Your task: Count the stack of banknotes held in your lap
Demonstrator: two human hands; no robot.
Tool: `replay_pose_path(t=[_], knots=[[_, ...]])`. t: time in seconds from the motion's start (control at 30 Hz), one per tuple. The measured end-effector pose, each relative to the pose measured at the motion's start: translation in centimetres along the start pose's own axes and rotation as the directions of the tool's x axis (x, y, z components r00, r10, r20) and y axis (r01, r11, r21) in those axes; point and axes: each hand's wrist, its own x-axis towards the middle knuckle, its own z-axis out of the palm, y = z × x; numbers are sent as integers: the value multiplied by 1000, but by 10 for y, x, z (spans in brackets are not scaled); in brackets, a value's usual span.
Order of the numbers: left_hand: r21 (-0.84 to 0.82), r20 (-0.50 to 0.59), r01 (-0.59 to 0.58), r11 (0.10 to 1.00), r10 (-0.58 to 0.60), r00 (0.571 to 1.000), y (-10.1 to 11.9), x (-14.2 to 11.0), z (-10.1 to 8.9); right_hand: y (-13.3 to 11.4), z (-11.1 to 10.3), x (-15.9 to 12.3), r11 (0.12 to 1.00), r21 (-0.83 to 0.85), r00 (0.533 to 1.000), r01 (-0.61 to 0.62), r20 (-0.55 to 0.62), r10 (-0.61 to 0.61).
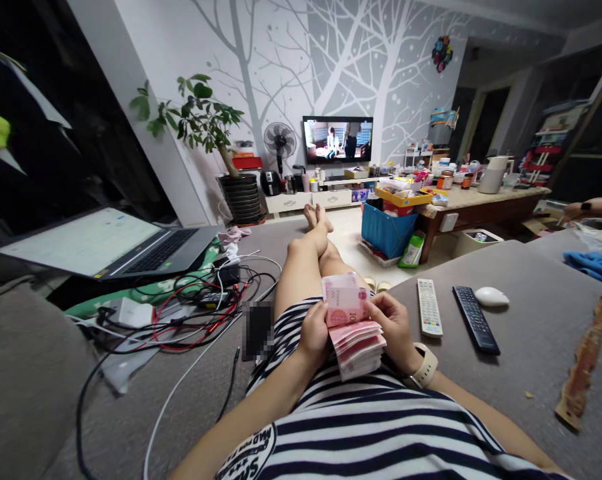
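Observation:
A stack of red banknotes [358, 347] lies over my lap, fanned toward me in several layers. One banknote [345, 299] stands raised above the others, with part of a "100" showing near its right edge. My left hand [315, 332] grips the notes along their left side, its thumb on the front. On the right side, my right hand [393, 328] pinches the raised note's edge between thumb and fingers. A pale watch [423, 367] is on my right wrist. The fingers behind the notes are hidden.
On the grey sofa to my right lie a white remote [429, 308], a black remote [475, 320] and a white mouse [491, 297]. Tangled cables [215, 300] and an open laptop [131, 243] are at left. Another person's arm [598, 205] reaches in at far right.

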Motion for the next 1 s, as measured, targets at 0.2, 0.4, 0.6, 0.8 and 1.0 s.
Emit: replay_pose_path(t=[0.2, 0.4, 0.6, 0.8, 1.0], knots=[[-10, 58, 37, 999, -36, 998, -3, 3, -3, 2, 0, 1, 1000, 15, 1000, -1, 9, 1], [-33, 63, 36, 999, -34, 997, 2, -1, 1, 1, 0, 1, 1000, 18, 1000, 2, 12, -3], [-72, 97, 58, 996, -51, 994, 6, -4, 4, 0, 0, 1, 1000, 21, 1000, 9, 14, -9], [-69, 78, 59, 996, -54, 995, 6, -3, 4, 2, -1, 0, 999, 39, 1000, 18, 3, -18], [-141, 174, 156, 978, -130, 976, 4, -4, 4, 7, -1, 2, 999, 48, 1000, 16, -24, -15]])
